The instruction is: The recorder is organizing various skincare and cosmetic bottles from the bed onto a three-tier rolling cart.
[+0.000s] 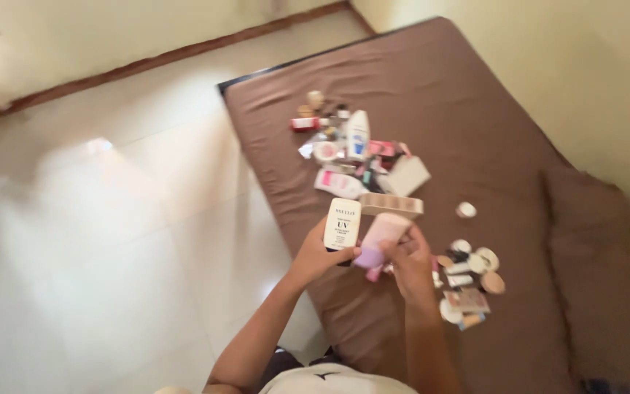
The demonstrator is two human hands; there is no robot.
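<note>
Holding both tubes above the brown bed (pixel 475 131), we had our left hand (pixel 313 257) closed round the cream tube (pixel 342 224) and our right hand (pixel 410 264) round the pink tube (pixel 380 238), both seemingly light, squeezable and best gripped mid-body

Cosmetics pile (pixel 359 157) on mattress (pixel 475 109)

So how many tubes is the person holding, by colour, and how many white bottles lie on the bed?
Cream tube, in the left hand: 1
Pink tube, in the right hand: 1
White bottle on the brown mattress: 1
Total: 3
</note>
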